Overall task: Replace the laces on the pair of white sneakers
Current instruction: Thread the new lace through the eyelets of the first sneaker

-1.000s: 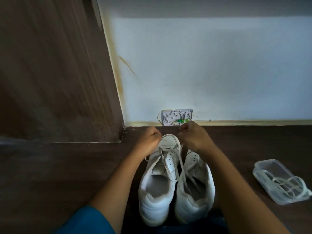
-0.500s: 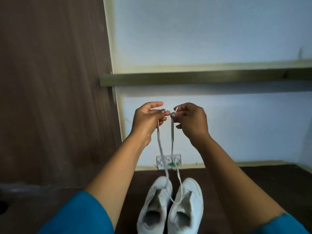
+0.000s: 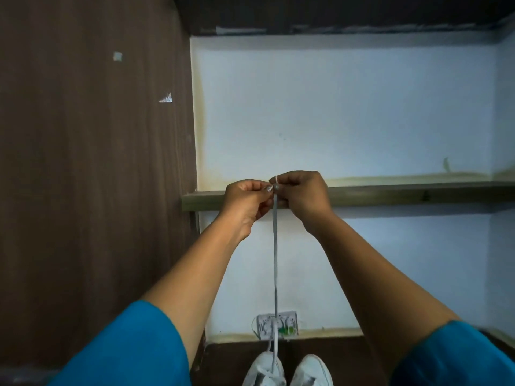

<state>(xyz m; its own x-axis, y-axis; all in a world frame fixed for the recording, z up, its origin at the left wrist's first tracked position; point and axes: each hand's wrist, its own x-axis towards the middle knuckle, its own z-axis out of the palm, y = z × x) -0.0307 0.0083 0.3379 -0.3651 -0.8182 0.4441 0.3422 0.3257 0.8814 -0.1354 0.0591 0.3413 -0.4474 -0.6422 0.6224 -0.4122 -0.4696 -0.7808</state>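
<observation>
Facing a dark brown wood-grain panel (image 3: pixel 92 162) on the left and a pale blue-white painted wall (image 3: pixel 348 112), with a long olive-green wooden shelf (image 3: pixel 404 195) crossing it. Reaching forward in teal sleeves (image 3: pixel 133 349). Raising the left hand (image 3: pixel 246 203) and right hand (image 3: pixel 302 195) to shelf height, knuckles nearly touching. Leaving two white leather sneakers (image 3: pixel 263 370) side by side on the dark floor (image 3: pixel 231 358) below. Pinching the top of a flat grey-white shoelace (image 3: pixel 275 260) with curled fingertips of both hands, stretching it taut down into the left-side sneaker.
</observation>
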